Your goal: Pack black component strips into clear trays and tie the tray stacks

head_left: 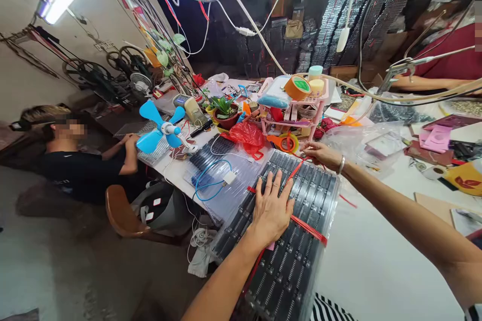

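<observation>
A stack of clear plastic trays (284,276) filled with rows of black parts lies tilted over the near edge of the white table. Red plastic strapping (311,231) runs across it in two directions. My left hand (271,210) rests flat on top of the stack, its fingers spread. Beyond the far end of the trays, my right hand (323,154) has its fingers pinched on the red strapping, where a strand rises over the edge. A loose red end sticks out at the right side of the stack.
Beside the stack on the left are clear plastic sheets (222,185) with a blue cable (196,188). A blue-bladed fan (161,128), red bag (247,135) and pink basket (289,118) stand beyond. Cables (252,30) hang overhead. A person (83,155) sits at left.
</observation>
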{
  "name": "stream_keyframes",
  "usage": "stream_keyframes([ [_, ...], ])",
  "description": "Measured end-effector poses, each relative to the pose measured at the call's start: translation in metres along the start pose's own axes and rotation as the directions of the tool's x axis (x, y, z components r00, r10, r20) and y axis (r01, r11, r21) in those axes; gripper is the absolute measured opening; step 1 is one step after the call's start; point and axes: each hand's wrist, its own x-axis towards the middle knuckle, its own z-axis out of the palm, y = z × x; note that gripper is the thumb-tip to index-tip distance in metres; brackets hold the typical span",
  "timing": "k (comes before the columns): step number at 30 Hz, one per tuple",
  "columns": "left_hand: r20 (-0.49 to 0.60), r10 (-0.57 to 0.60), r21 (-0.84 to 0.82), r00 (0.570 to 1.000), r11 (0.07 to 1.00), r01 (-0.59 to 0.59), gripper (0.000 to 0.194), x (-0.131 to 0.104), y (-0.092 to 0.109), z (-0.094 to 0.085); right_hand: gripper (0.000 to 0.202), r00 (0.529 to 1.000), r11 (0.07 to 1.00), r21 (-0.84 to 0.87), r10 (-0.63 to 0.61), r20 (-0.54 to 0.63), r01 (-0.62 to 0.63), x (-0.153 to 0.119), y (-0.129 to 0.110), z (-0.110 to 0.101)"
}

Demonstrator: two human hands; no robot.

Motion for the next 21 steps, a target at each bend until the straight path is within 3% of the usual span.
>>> stream_keyframes([
  [3, 0.003, 0.017, 0.015, 1.0, 1.0, -0.017, 0.053, 0.0, 0.001, 0.002, 0.015, 0.948, 0.916, -0.4, -0.1, -0.302, -0.031, 0.022, 0.011, 0.006],
  [5, 0.014, 0.018, 0.018, 1.0, 1.0, -0.018, 0.054, 0.001, 0.001, 0.002, 0.019, 0.909, 0.78, -0.618, -0.183, -0.374, -0.097, 0.037, 0.013, 0.007],
  [7, 0.026, 0.007, 0.014, 1.0, 1.0, -0.007, 0.054, 0.0, 0.001, 0.003, 0.028, 0.908, 0.675, -0.722, -0.196, -0.37, -0.148, 0.047, 0.01, 0.007],
  [9, 0.037, 0.002, 0.004, 0.999, 1.0, -0.002, 0.053, 0.0, 0.001, 0.003, 0.033, 0.915, 0.633, -0.753, -0.175, -0.364, -0.179, 0.05, 0.005, 0.005],
  [15, 0.007, -0.007, -0.014, 1.0, 1.0, 0.007, 0.051, -0.009, 0.005, 0.002, 0.04, 0.919, 0.649, -0.725, -0.1, -0.38, -0.23, 0.031, -0.019, 0.004],
  [21, 0.011, -0.006, -0.041, 1.0, 0.999, 0.006, 0.049, -0.014, 0.011, -0.004, 0.051, 0.984, 0.727, -0.684, -0.073, -0.16, -0.057, -0.007, -0.048, -0.003],
])
